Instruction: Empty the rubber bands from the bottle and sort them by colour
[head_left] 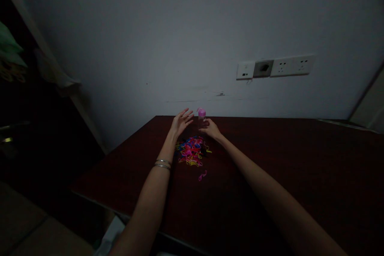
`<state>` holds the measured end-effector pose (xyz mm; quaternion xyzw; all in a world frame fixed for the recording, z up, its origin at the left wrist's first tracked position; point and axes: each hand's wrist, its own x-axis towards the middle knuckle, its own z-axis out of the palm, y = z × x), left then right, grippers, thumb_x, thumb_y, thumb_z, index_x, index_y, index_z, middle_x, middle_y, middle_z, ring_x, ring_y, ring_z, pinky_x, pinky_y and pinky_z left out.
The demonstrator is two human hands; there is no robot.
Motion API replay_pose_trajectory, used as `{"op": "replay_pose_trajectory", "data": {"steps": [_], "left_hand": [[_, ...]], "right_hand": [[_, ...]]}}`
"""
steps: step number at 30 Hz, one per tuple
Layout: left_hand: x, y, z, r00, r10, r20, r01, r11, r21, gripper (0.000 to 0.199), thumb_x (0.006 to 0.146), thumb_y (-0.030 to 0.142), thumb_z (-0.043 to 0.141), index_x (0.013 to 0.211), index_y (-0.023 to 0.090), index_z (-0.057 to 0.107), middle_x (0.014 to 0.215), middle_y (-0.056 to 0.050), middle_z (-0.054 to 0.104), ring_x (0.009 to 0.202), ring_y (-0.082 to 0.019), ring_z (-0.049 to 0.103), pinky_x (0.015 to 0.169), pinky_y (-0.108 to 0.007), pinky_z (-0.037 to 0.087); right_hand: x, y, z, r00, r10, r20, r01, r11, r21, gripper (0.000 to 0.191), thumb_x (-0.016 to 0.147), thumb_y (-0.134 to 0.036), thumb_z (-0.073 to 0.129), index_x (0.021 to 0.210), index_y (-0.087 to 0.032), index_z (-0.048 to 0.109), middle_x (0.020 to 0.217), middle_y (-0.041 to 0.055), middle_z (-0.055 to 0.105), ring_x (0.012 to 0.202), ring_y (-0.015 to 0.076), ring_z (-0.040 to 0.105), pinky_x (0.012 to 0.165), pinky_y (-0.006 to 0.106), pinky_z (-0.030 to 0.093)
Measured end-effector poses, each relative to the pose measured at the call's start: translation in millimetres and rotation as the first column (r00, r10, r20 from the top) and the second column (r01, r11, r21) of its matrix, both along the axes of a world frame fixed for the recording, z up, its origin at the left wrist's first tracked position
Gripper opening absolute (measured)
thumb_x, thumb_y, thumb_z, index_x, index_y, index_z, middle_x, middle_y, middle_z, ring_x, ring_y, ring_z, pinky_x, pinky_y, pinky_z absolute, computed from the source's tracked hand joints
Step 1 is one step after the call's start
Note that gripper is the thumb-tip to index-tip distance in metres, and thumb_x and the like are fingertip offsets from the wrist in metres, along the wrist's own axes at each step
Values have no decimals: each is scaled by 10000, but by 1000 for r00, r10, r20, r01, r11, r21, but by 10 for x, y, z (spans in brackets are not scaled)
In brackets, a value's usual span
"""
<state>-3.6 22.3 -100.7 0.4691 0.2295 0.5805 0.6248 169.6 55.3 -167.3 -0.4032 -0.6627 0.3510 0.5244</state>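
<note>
1. Step in hand, as I judge it: holding the small clear bottle (202, 123) with its pink cap (202, 113) on, behind the pile (192, 152) of small coloured pieces.
2. Right hand (211, 129) – thumb and fingers clasped on the bottle's lower body. Bottle upright; can't tell if its base touches the worktop (255, 160).
3. Left hand (181, 123) – fingers spread, nothing held, just beside the bottle, apart from it and from the other hand.
4. Next move, my judgement: working the cap would call for a steady right grip and a short reach by the left, clear of the pile.
5. Pile lies between the forearms, pink, yellow, blue, red; looped bits, too small to name. One pink piece (202, 175) lies apart, nearer the person.
6. Worktop dark reddish, against a scuffed pale wall (180, 28) with a socket row (282, 68) at right. Room dim; tiled floor (27, 224) lower left.
</note>
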Motion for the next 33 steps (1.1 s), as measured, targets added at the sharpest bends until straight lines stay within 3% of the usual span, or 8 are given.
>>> {"op": "replay_pose_trajectory", "data": {"steps": [7, 13, 17, 24, 29, 33], "left_hand": [[-59, 20, -27, 997, 70, -21, -71, 997, -26, 405, 759, 273, 541, 1157, 198, 525, 1268, -106, 499, 1126, -226, 494, 921, -362, 389], [-33, 12, -37, 994, 90, -61, -91, 996, -18, 417, 764, 240, 549, 1177, 199, 509, 1286, -114, 485, 1127, -229, 498, 920, -372, 386], [-8, 5, -38, 992, 97, -78, -99, 995, -22, 406, 762, 229, 550, 1166, 192, 517, 1271, -119, 499, 1107, -228, 513, 895, -360, 402], [14, -3, -49, 991, 93, -100, -98, 995, -37, 415, 762, 239, 545, 1170, 170, 512, 1252, -139, 512, 1082, -229, 530, 873, -352, 414], [25, -6, -55, 988, 94, -122, -101, 994, -50, 420, 757, 238, 539, 1172, 171, 515, 1237, -135, 527, 1081, -230, 532, 881, -355, 409], [27, -11, -61, 985, 103, -137, -112, 992, -61, 407, 761, 238, 526, 1163, 176, 522, 1236, -128, 530, 1083, -228, 531, 883, -355, 407]], "right_hand": [[-63, 222, -180, 989, -134, 67, 125, 984, 128, 430, 562, -187, 680, 942, -166, 480, 947, 55, 597, 843, 165, 591, 776, 326, 473], [-102, 320, -292, 988, -150, 37, 145, 985, 94, 454, 575, -231, 685, 968, -177, 463, 891, 37, 609, 792, 169, 607, 758, 333, 479], [-100, 337, -305, 990, -135, 41, 130, 986, 101, 517, 573, -267, 700, 1013, -155, 453, 886, 50, 610, 764, 170, 605, 725, 323, 484], [-133, 383, -327, 957, -228, 181, 194, 963, 185, 509, 576, -306, 719, 1010, -169, 492, 952, 64, 609, 863, 190, 588, 799, 349, 452], [-175, 384, -334, 932, -264, 248, 233, 961, 147, 550, 578, -356, 722, 1029, -157, 477, 958, 73, 601, 880, 195, 583, 793, 336, 447], [-204, 318, -286, 877, -335, 346, 312, 942, 121, 600, 589, -398, 714, 1061, -138, 450, 1049, 137, 550, 991, 249, 539, 824, 367, 428]]}}
